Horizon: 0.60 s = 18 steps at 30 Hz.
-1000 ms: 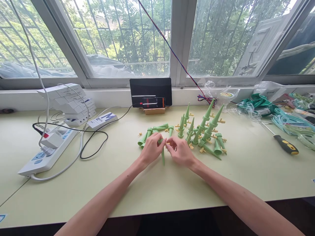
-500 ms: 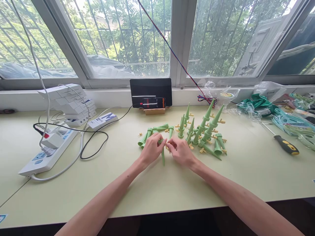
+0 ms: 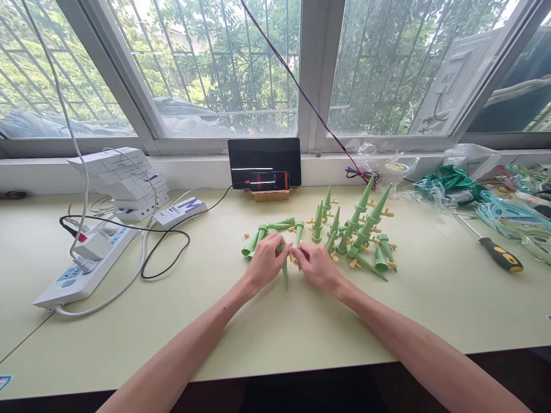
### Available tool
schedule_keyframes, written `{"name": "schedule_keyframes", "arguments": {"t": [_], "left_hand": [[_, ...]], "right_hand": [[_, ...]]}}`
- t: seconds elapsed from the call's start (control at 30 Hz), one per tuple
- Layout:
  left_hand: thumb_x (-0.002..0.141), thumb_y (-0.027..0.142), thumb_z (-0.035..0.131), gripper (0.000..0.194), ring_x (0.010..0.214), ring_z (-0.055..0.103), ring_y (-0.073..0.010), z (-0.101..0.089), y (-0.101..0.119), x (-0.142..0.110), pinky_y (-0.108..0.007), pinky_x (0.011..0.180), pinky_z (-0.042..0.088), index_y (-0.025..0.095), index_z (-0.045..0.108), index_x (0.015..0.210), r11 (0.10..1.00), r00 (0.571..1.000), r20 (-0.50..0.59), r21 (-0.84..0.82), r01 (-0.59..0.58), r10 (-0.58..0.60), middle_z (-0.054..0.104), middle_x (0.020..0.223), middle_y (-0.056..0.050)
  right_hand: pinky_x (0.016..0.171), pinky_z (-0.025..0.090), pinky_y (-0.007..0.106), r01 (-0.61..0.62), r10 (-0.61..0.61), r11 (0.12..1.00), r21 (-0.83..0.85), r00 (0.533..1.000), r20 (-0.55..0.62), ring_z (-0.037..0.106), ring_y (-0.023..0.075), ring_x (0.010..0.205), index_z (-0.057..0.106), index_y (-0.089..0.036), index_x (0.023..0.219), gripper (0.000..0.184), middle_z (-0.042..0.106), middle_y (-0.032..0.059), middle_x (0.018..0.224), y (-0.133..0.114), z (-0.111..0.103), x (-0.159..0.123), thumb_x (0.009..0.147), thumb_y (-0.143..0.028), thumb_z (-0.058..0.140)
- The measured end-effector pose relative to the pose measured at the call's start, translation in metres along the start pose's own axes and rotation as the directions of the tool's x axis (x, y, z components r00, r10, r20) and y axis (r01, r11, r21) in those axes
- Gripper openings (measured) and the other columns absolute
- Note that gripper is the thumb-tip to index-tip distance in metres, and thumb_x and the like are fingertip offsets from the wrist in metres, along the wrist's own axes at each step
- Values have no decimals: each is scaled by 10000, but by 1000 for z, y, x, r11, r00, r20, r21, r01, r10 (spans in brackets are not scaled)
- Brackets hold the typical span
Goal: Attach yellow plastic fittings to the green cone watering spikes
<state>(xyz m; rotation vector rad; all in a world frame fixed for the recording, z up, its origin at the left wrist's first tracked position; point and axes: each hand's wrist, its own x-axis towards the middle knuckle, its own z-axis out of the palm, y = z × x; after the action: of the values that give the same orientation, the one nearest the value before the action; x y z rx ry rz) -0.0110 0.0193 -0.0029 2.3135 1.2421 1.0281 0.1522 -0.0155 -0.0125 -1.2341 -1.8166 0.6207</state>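
My left hand (image 3: 267, 261) is closed around the capped end of a green plant watering spike (image 3: 284, 276), whose pointed tip hangs down towards me. My right hand (image 3: 317, 265) meets it from the right, thumb and finger pinched against the side of the spike's cap. A bit of yellow shows there, but the fingers hide most of what they grip. Behind my left hand lie several loose green spikes (image 3: 259, 233). To the right of my hands, several spikes with yellow valves (image 3: 365, 223) stand point up, and others lie on their sides.
A small yellow valve (image 3: 245, 236) lies left of the loose spikes. A phone (image 3: 270, 181) leans on a black tablet (image 3: 263, 154) at the back. On the left are a power strip (image 3: 86, 269), cables and white boxes (image 3: 129, 183). A screwdriver (image 3: 499, 254) and plastic-wrapped items (image 3: 451, 183) lie right.
My right fingers have shifted very slightly at the spike's cap. My left hand and the spike stay where they were.
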Motion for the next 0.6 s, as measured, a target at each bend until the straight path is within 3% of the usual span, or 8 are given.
{"name": "schedule_keyframes", "arguments": {"t": [0.13,0.23,0.6], "left_hand": [[937,329,495,279,614,426,-131,0,-1,1,-285,599,367,189,479,697,1000,1000,-5,5,16,-16,502,737,1],[935,334,500,283,618,435,-131,-1,0,2,-284,599,369,189,478,693,1000,1000,-9,5,25,-24,500,739,0],[936,334,496,287,602,428,-127,0,-1,1,-283,589,369,189,473,689,1000,1000,-16,8,15,-15,500,735,0]], "right_hand": [[574,401,251,23,-22,999,26,1000,-8,528,125,570,621,-178,850,227,636,8,678,-3,-2,-1,960,-321,484],[559,423,245,25,-24,998,50,1000,-20,550,124,581,620,-174,946,142,658,20,747,-4,-2,-1,926,-282,528],[549,399,255,-4,6,998,70,1000,-29,510,129,553,575,-177,811,174,615,10,651,-4,-2,-1,929,-287,510]]}}
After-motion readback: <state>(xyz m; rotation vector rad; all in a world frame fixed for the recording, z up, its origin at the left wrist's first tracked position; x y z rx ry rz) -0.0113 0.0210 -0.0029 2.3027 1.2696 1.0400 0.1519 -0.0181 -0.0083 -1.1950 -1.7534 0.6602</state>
